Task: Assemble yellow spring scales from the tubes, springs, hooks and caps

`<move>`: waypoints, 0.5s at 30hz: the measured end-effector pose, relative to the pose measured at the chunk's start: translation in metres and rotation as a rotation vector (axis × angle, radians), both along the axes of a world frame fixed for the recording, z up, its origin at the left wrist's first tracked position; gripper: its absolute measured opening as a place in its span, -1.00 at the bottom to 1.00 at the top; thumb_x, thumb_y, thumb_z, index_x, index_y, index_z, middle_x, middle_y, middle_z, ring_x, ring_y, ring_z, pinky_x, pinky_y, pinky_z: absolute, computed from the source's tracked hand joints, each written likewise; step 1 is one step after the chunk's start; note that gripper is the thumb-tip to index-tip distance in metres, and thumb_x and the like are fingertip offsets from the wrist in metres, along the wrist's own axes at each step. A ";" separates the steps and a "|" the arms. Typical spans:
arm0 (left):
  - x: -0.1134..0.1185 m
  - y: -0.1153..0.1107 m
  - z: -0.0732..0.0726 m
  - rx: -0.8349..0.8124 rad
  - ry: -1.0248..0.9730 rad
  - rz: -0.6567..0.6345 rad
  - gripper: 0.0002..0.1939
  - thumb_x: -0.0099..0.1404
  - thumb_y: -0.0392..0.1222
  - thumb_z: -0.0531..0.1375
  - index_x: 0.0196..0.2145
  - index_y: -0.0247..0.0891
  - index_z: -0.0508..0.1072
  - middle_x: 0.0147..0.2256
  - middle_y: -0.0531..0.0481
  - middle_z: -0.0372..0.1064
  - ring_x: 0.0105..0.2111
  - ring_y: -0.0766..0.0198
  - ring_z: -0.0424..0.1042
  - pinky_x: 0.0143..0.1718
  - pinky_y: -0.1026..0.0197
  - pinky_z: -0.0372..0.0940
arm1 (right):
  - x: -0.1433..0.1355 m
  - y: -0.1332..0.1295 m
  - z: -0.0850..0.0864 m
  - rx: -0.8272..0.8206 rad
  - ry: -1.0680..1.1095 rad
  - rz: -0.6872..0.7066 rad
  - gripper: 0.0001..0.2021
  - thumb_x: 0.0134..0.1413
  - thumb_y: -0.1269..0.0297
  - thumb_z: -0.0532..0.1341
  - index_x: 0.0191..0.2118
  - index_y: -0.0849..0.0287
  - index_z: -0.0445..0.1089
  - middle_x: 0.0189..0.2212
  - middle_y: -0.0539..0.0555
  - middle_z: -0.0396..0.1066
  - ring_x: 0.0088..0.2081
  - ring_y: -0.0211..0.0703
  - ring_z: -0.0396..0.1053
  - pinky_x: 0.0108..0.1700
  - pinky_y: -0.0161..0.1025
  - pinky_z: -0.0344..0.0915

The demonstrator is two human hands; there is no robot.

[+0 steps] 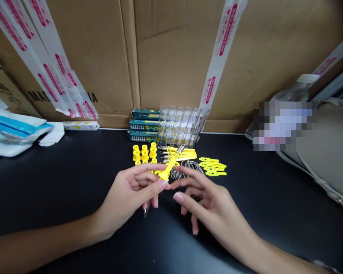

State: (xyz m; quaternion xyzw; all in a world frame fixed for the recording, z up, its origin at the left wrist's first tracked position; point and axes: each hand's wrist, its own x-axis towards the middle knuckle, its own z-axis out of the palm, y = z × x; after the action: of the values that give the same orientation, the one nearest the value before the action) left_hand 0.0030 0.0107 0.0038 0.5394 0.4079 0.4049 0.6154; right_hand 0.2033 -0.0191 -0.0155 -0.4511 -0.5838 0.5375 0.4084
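My left hand (140, 190) pinches a yellow plastic piece (169, 167) between thumb and fingers. The piece tilts up to the right, with a silvery metal part at its top end; a thin metal tip shows below my fingers. My right hand (202, 198) is just to the right, its thumb and fingers apart, fingertips close to the piece. Behind the hands lie yellow collars (144, 154), yellow sticks with metal ends (188, 155), bent metal wires (192, 167), small springs (175, 174) and flat yellow pieces (213, 166).
Clear tubes (183, 127) stand upright beside stacked green boxes (144, 125). Behind is a large cardboard box (171, 57). At left are a blue and white package (17, 129) and a small white box (81, 126); at right, a bottle (295, 89) and a grey bag (328, 140).
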 end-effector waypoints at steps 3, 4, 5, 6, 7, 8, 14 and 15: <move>0.000 -0.001 0.001 -0.005 0.060 -0.043 -0.65 0.21 -0.12 0.38 -0.07 -0.28 0.53 -0.43 0.04 0.50 -0.60 0.47 0.37 -0.63 0.48 0.22 | 0.003 0.007 0.006 -0.008 0.148 -0.072 -0.36 0.13 0.04 0.34 0.26 0.05 0.17 -0.07 0.15 0.44 -0.43 -0.26 0.42 -0.68 -0.40 0.46; 0.001 -0.001 0.002 -0.007 0.075 -0.052 -0.66 0.20 -0.14 0.38 -0.07 -0.27 0.54 -0.42 0.04 0.51 -0.59 0.47 0.37 -0.63 0.48 0.22 | 0.004 0.009 0.009 -0.012 0.184 -0.090 -0.40 0.12 0.04 0.35 0.21 0.10 0.21 -0.10 0.16 0.44 -0.46 -0.28 0.42 -0.68 -0.40 0.45; 0.001 -0.001 0.002 -0.008 0.082 -0.059 -0.67 0.20 -0.15 0.38 -0.08 -0.27 0.54 -0.42 0.03 0.51 -0.58 0.47 0.37 -0.62 0.47 0.22 | 0.005 0.011 0.013 -0.020 0.203 -0.095 -0.45 0.12 0.05 0.35 0.15 0.15 0.27 -0.16 0.14 0.46 -0.50 -0.31 0.40 -0.68 -0.42 0.44; 0.002 -0.002 0.001 -0.008 0.085 -0.064 -0.68 0.19 -0.16 0.38 -0.10 -0.27 0.55 -0.41 0.03 0.51 -0.58 0.47 0.37 -0.61 0.47 0.23 | 0.006 0.012 0.016 -0.031 0.209 -0.088 -0.53 0.12 0.06 0.35 0.07 0.18 0.33 -0.25 0.10 0.47 -0.56 -0.35 0.37 -0.68 -0.44 0.42; 0.002 -0.002 0.001 -0.009 0.082 -0.071 -0.69 0.19 -0.17 0.38 -0.11 -0.27 0.55 -0.42 0.04 0.50 -0.57 0.46 0.37 -0.60 0.47 0.24 | 0.007 0.014 0.019 -0.042 0.209 -0.074 -0.60 0.13 0.08 0.35 -0.02 0.21 0.37 -0.35 0.05 0.47 -0.60 -0.39 0.34 -0.67 -0.46 0.40; 0.003 -0.002 0.000 -0.015 0.076 -0.082 -0.70 0.18 -0.17 0.39 -0.12 -0.28 0.55 -0.43 0.04 0.50 -0.57 0.46 0.38 -0.60 0.47 0.24 | 0.008 0.015 0.021 -0.050 0.211 -0.059 -0.67 0.14 0.09 0.35 -0.11 0.22 0.40 -0.43 0.00 0.45 -0.64 -0.42 0.31 -0.66 -0.48 0.38; 0.004 0.000 -0.005 -0.075 -0.032 -0.223 -0.66 0.33 0.07 0.24 -0.21 -0.32 0.46 -0.38 -0.09 0.55 -0.58 0.32 0.51 -0.68 0.43 0.27 | 0.013 0.018 0.020 -0.044 0.269 -0.078 -0.77 0.14 0.13 0.36 -0.30 0.21 0.44 -0.53 -0.02 0.43 -0.63 -0.41 0.31 -0.63 -0.49 0.33; 0.004 0.001 -0.005 -0.082 -0.039 -0.228 -0.63 0.35 0.10 0.21 -0.24 -0.32 0.44 -0.38 -0.09 0.54 -0.57 0.29 0.53 -0.70 0.43 0.28 | 0.014 0.018 0.021 -0.036 0.275 -0.092 -0.77 0.14 0.14 0.36 -0.29 0.21 0.45 -0.53 -0.02 0.44 -0.63 -0.40 0.32 -0.63 -0.49 0.32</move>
State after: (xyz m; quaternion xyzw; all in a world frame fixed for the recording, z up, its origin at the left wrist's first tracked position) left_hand 0.0065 0.0113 -0.0016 0.5485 0.3484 0.3257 0.6868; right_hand 0.2172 -0.0016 0.0052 -0.4067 -0.4914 0.5853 0.5005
